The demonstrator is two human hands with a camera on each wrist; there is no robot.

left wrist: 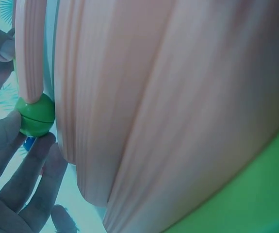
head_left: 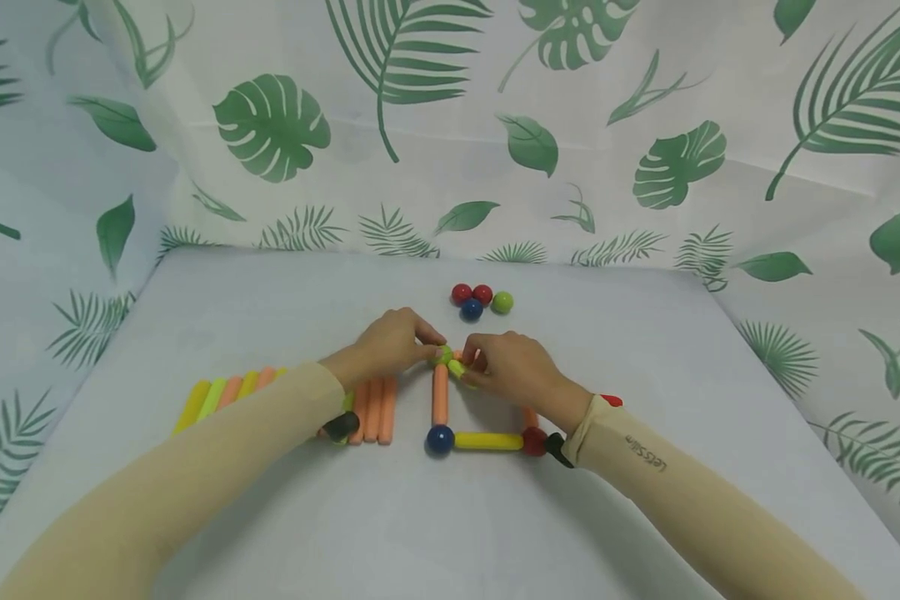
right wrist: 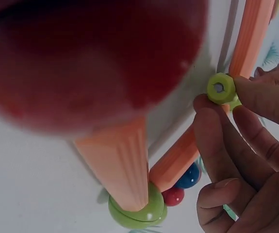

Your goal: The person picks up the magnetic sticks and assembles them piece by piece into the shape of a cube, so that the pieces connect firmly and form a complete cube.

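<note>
My left hand (head_left: 393,342) pinches a green ball (head_left: 444,355) (left wrist: 36,115) at the back left corner of a frame of sticks and balls. The right hand (head_left: 517,367) (right wrist: 255,155) holds a yellow-green stick (head_left: 459,372) (right wrist: 221,89) between thumb and fingers, its far end close to that ball; whether they touch is unclear. An orange stick (head_left: 440,394) links the green ball to a blue ball (head_left: 440,439). A yellow stick (head_left: 489,442) runs from there to a red ball (head_left: 535,442). Another green ball (right wrist: 139,208) shows at a corner in the right wrist view, hidden by my right hand in the head view.
Loose red, blue and green balls (head_left: 502,302) lie behind the frame. A row of yellow, green and orange sticks (head_left: 372,412) lies on the left, partly under my left forearm. A red piece (head_left: 612,401) shows beyond my right wrist. Leaf-printed cloth stands behind the table.
</note>
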